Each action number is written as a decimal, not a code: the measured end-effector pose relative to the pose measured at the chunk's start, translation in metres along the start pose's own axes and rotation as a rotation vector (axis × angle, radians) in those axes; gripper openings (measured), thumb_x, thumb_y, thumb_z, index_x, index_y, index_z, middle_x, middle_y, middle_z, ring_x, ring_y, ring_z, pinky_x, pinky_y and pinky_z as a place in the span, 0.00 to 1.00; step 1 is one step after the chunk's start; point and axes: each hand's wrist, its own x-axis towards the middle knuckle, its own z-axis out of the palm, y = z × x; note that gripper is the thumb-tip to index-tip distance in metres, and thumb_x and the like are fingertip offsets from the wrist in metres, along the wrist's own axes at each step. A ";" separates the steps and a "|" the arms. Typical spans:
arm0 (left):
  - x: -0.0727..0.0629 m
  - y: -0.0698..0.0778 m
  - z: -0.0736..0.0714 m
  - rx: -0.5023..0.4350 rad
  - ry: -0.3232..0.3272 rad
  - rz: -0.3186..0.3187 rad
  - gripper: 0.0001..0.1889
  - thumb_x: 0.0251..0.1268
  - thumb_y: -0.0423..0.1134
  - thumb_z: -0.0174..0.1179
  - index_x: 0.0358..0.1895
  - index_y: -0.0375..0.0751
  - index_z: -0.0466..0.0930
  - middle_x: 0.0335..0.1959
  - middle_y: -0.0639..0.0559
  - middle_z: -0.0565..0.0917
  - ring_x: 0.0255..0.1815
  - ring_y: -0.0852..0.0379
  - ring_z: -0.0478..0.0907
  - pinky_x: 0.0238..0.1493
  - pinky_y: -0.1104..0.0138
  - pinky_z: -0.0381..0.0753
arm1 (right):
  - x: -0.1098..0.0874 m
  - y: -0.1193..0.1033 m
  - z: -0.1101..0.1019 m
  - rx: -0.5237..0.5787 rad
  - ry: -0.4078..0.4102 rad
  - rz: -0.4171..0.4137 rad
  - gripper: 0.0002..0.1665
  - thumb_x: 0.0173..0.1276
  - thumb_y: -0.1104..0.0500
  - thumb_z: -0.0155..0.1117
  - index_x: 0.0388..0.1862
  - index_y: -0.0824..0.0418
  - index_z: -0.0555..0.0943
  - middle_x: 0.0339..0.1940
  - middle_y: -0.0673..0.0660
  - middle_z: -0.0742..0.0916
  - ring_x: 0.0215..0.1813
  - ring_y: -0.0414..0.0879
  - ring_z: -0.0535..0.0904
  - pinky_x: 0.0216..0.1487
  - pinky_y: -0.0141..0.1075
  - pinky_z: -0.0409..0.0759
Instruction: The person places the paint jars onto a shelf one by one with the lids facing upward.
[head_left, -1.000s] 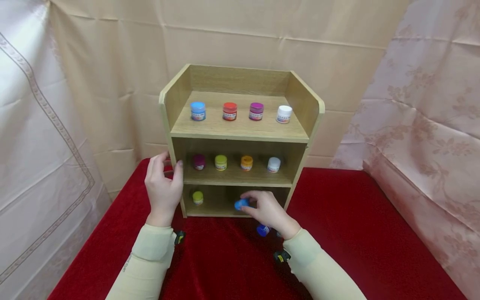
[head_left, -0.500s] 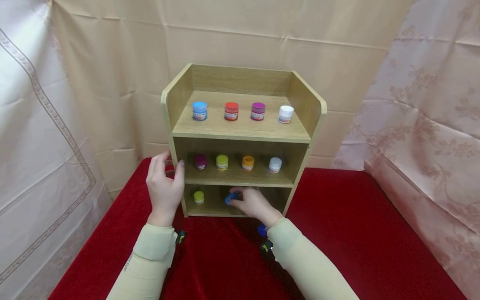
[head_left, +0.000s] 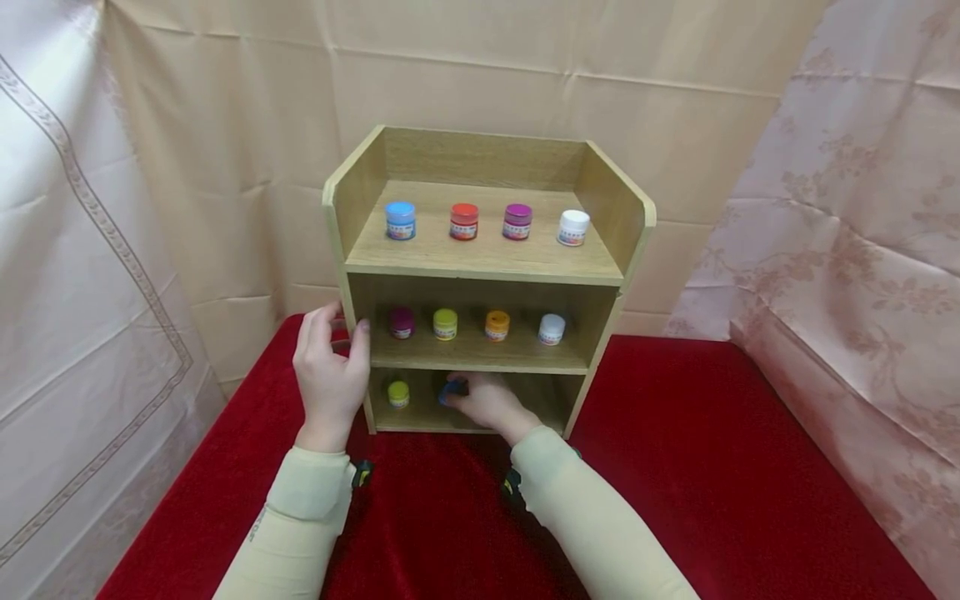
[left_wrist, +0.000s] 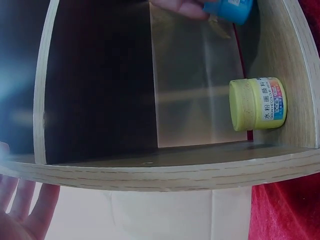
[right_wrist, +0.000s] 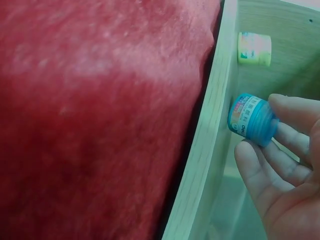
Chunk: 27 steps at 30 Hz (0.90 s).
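A small wooden shelf unit (head_left: 480, 364) with three levels stands on the table. My left hand (head_left: 330, 371) holds its left side panel, thumb at the front edge and fingers along the outside. Inside the bottom level, my right hand (head_left: 487, 402) pinches a blue gouache paint jar (right_wrist: 250, 119) by the lid between thumb and fingers. The jar is tilted, its base close to the shelf board; in the head view the hand partly covers it. To its left a yellow-green paint jar (left_wrist: 257, 104) stands on the same board, near the left panel.
On the top board stand a light blue jar (head_left: 401, 221), a red jar (head_left: 464, 222), a purple jar (head_left: 517, 222) and a white jar (head_left: 573, 227). Several more jars, including an orange jar (head_left: 497, 326), line the middle level. Red velvet cloth (head_left: 675, 433) covers the table.
My right hand has carried the blue paint jar leftward and deeper into the bottom level. Its forearm now covers the dark blue jar on the cloth. The left hand keeps its place.
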 end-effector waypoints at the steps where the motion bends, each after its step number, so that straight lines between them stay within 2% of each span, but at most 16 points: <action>1: 0.000 0.000 0.000 -0.003 0.000 0.000 0.16 0.66 0.30 0.67 0.55 0.30 0.80 0.49 0.39 0.82 0.47 0.45 0.82 0.42 0.51 0.85 | 0.001 -0.001 0.001 0.002 -0.007 0.006 0.23 0.70 0.53 0.68 0.59 0.64 0.82 0.54 0.59 0.86 0.57 0.54 0.81 0.58 0.45 0.78; 4: 0.000 0.000 0.000 0.005 0.001 -0.002 0.16 0.66 0.30 0.67 0.55 0.30 0.80 0.50 0.39 0.82 0.47 0.46 0.82 0.43 0.55 0.85 | 0.004 -0.006 0.003 0.026 -0.029 0.030 0.24 0.72 0.53 0.67 0.61 0.64 0.81 0.57 0.60 0.85 0.59 0.55 0.80 0.60 0.46 0.77; 9: -0.001 0.001 0.000 0.008 -0.001 -0.004 0.16 0.66 0.30 0.67 0.55 0.31 0.80 0.50 0.40 0.82 0.47 0.46 0.82 0.45 0.75 0.79 | 0.008 -0.013 0.009 0.049 -0.032 0.046 0.23 0.72 0.54 0.66 0.62 0.64 0.80 0.60 0.60 0.84 0.61 0.55 0.79 0.61 0.47 0.76; 11: 0.000 0.000 0.000 0.007 -0.003 -0.003 0.16 0.65 0.30 0.67 0.55 0.31 0.80 0.50 0.41 0.82 0.47 0.46 0.82 0.45 0.79 0.77 | 0.010 -0.015 0.011 0.040 -0.028 0.055 0.23 0.72 0.54 0.67 0.61 0.63 0.81 0.60 0.60 0.84 0.61 0.55 0.79 0.61 0.47 0.76; 20: 0.000 0.000 0.001 0.001 -0.001 0.000 0.16 0.65 0.30 0.67 0.55 0.31 0.80 0.49 0.41 0.82 0.46 0.46 0.82 0.45 0.80 0.76 | 0.014 -0.019 0.018 0.018 -0.026 0.101 0.24 0.72 0.51 0.67 0.62 0.62 0.81 0.60 0.60 0.84 0.61 0.55 0.79 0.61 0.47 0.77; 27: 0.000 0.000 0.000 0.000 -0.001 0.001 0.16 0.66 0.30 0.66 0.55 0.30 0.80 0.49 0.39 0.82 0.46 0.47 0.82 0.46 0.80 0.75 | 0.015 -0.020 0.020 -0.004 -0.010 0.091 0.24 0.71 0.51 0.68 0.60 0.61 0.81 0.58 0.60 0.85 0.60 0.55 0.80 0.60 0.46 0.77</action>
